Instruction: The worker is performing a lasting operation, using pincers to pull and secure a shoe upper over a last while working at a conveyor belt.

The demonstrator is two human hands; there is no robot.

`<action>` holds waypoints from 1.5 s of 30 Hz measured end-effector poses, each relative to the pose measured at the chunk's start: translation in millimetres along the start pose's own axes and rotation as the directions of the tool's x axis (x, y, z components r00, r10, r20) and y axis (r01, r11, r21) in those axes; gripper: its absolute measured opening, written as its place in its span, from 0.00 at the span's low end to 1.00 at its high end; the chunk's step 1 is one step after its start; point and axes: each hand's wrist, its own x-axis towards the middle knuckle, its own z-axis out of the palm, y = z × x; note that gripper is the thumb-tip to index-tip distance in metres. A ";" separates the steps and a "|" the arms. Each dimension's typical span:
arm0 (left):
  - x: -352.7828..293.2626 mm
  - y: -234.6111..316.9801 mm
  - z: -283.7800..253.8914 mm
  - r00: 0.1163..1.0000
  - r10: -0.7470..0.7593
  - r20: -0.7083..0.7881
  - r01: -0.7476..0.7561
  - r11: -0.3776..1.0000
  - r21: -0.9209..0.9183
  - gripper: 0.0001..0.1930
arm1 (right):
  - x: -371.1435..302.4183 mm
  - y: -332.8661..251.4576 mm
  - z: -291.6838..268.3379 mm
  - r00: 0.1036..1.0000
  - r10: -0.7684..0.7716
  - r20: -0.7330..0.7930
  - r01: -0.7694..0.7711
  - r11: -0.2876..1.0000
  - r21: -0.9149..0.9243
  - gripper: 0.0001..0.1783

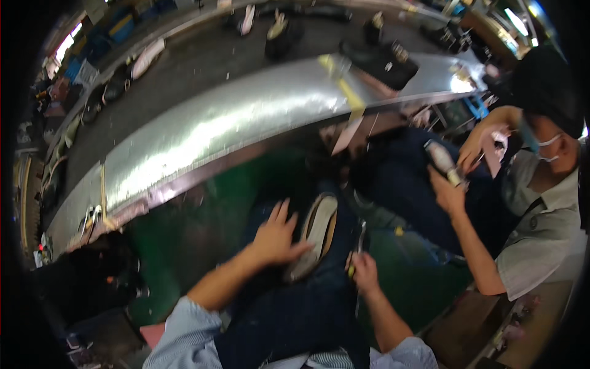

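Note:
A pale shoe (315,237) lies lengthwise on my lap, its long grey-beige face turned up. My left hand (276,238) is beside it with the fingers spread apart, the thumb reaching to the shoe's near left edge. To the right of the shoe, my right hand (364,272) is closed round a hand tool (361,232) with a slim metal shaft and a yellowish grip. The tool's metal end points away from me, and its exact kind is hard to make out.
Ahead runs a dark conveyor belt (203,74) with a shiny metal edge (215,132), carrying several shoes. A black shoe piece (384,64) rests at its near edge. At right, a masked co-worker (541,184) holds another shoe (441,157). A dark bundle (86,283) sits at left.

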 end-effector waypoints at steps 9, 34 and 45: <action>87.6 -43.0 30.7 0.962 0.038 0.270 0.243 0.330 -0.912 0.30 | -30.6 -38.4 9.5 0.982 -0.128 0.138 0.186 0.783 -0.594 0.18; -23.4 -82.2 -17.7 0.907 -0.015 -0.421 -0.337 0.574 -0.747 0.27 | 22.2 -115.1 118.6 0.700 -0.191 0.688 0.682 0.464 -0.565 0.15; -14.7 -67.5 -18.5 0.896 -0.198 -0.397 -0.219 0.580 -0.785 0.23 | 3.4 -176.8 111.4 0.765 0.190 0.615 0.405 0.601 -0.689 0.16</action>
